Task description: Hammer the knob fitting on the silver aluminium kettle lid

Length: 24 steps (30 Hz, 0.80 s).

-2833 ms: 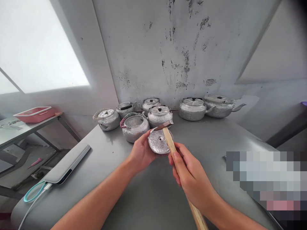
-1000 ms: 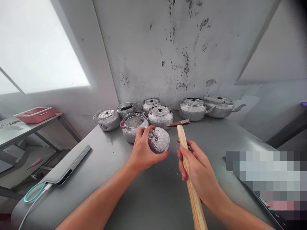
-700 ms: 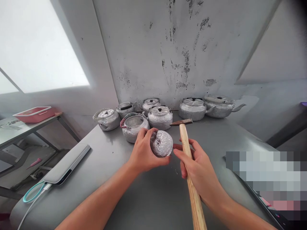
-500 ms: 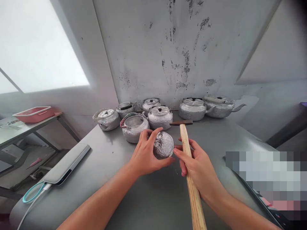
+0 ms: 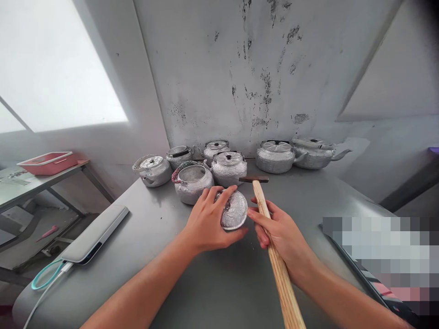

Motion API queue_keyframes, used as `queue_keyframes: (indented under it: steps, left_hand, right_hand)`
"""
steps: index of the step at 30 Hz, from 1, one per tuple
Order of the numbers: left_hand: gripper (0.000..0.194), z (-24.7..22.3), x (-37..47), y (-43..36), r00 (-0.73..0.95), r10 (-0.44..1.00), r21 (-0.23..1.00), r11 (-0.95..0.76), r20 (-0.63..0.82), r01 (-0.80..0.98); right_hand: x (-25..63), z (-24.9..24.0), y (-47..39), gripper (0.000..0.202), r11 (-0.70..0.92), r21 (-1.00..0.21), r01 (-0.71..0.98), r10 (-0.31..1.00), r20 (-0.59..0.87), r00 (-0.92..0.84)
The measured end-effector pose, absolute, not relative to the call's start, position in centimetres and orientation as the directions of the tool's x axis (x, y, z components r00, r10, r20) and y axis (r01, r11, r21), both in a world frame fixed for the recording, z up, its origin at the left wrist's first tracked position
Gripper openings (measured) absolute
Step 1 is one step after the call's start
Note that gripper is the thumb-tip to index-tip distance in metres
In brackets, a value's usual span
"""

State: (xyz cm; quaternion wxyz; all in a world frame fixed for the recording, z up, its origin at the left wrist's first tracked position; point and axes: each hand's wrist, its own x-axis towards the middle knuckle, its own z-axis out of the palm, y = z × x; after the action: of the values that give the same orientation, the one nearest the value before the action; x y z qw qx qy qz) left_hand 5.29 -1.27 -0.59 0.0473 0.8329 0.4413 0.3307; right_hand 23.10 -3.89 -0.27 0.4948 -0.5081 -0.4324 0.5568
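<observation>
A round, dented silver metal lid is tilted up off the grey table, with the fingers and thumb of my left hand spread around its edge. My right hand is wrapped round the wooden handle of a hammer. The hammer's dark, narrow head lies level above the handle, up and right of the lid. My right fingertips are close to the lid's right edge; whether they touch it I cannot tell. Just behind my left hand stands an open silver kettle with a red and green wrapped handle.
Several silver kettles line the table near the wall. On the left lies a white power bank with a cable. A pink basket rests on a side table. A dark-edged, blurred-out object is at the right.
The lid has turned in my left hand and shows a flatter face with its rim. The hammer head has moved slightly left and down with my right hand.
</observation>
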Motion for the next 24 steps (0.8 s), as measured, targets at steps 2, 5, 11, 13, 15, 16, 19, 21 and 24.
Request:
queue_keyframes:
  steps: [2, 5, 11, 13, 15, 16, 19, 21, 24]
  left_hand:
    - [0.086, -0.61, 5.29, -1.19, 0.391, 0.76, 0.359, -0.61, 0.52, 0.707]
    - [0.085, -0.71, 5.32, -1.19, 0.378, 0.768, 0.376, -0.601, 0.518, 0.705]
    - [0.08, -0.81, 5.41, -1.41, 0.363, 0.765, 0.45, -0.619, 0.532, 0.643]
    - [0.077, -0.79, 5.43, -1.41, 0.372, 0.741, 0.445, -0.646, 0.559, 0.62]
    - [0.077, -0.75, 5.43, -1.37, 0.379, 0.719, 0.429, -0.668, 0.583, 0.608]
    - [0.077, -0.72, 5.44, -1.36, 0.381, 0.71, 0.422, -0.676, 0.592, 0.605]
    - [0.076, -0.54, 5.45, -1.39, 0.383, 0.694, 0.406, -0.689, 0.61, 0.601]
    - [0.074, -0.36, 5.46, -1.48, 0.389, 0.682, 0.394, -0.698, 0.62, 0.598]
    - [0.073, -0.15, 5.5, -1.66, 0.395, 0.673, 0.386, -0.707, 0.626, 0.592]
  right_hand:
    - [23.11, -0.21, -3.83, 0.04, -0.148, -0.982, -0.118, 0.989, -0.148, -0.009]
    - [23.14, -0.12, -3.79, 0.04, -0.153, -0.981, -0.121, 0.988, -0.152, -0.023]
    - [23.19, -0.05, -3.88, 0.043, -0.157, -0.98, -0.118, 0.987, -0.153, -0.042]
    - [23.2, -0.1, -3.87, 0.042, -0.161, -0.981, -0.109, 0.986, -0.156, -0.052]
    - [23.21, -0.12, -3.83, 0.04, -0.161, -0.982, -0.1, 0.986, -0.155, -0.065]
    - [23.23, -0.09, -3.82, 0.039, -0.16, -0.982, -0.096, 0.986, -0.154, -0.071]
    - [23.28, 0.17, -3.87, 0.038, -0.155, -0.984, -0.088, 0.986, -0.148, -0.082]
    - [23.3, 0.43, -3.97, 0.039, -0.142, -0.986, -0.087, 0.987, -0.135, -0.081]
    - [23.31, 0.74, -4.13, 0.04, -0.118, -0.989, -0.094, 0.991, -0.111, -0.071]
